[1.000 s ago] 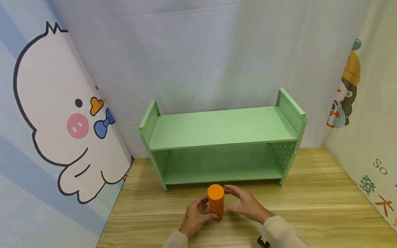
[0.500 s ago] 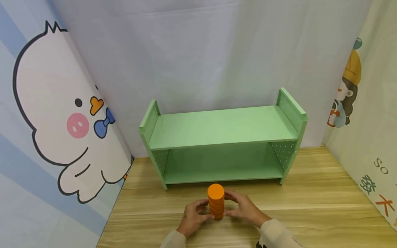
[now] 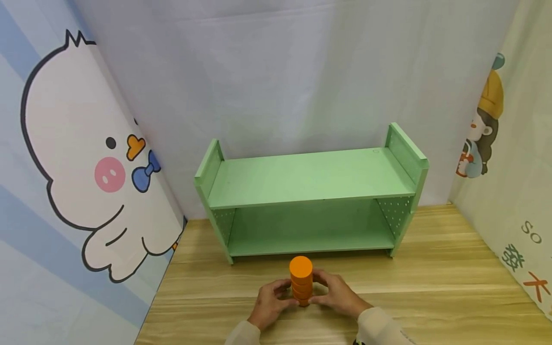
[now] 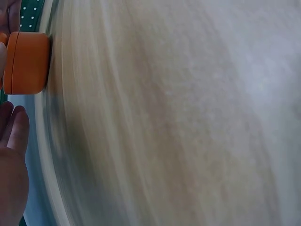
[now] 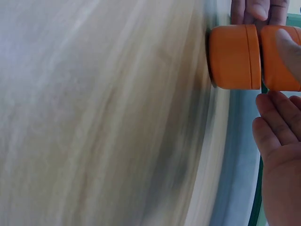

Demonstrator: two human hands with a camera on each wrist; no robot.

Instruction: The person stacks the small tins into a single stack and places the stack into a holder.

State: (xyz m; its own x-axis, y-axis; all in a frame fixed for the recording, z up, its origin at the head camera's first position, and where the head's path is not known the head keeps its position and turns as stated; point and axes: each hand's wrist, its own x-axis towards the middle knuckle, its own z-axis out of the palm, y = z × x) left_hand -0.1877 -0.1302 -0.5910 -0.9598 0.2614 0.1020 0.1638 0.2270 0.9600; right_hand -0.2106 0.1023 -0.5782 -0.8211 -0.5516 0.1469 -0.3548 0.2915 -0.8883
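Observation:
A stack of several orange cylinders (image 3: 301, 278) stands upright on the wooden table, slightly uneven along its side. Thin seams show on the lower cylinders (image 5: 233, 56) in the right wrist view. My left hand (image 3: 268, 303) holds the stack from the left, thumb on the near side and forefinger reaching to the far side. My right hand (image 3: 338, 294) does the same from the right. In the right wrist view its thumb (image 5: 288, 52) lies over the second cylinder, while the lower fingers (image 5: 277, 120) end at its edge. The far fingertips are partly hidden behind the stack in the head view.
Just behind the stack stands a green two-tier shelf (image 3: 310, 177) with raised side panels. Wood-grain tabletop (image 3: 453, 268) extends on both sides. Printed cloth walls (image 3: 64, 143) enclose the left, back and right. Part of a dark object (image 3: 358, 342) shows by the right sleeve.
My right hand has drawn in closer to the stack and slightly downward, its thumb now at the near side. The left hand and the stack have barely moved.

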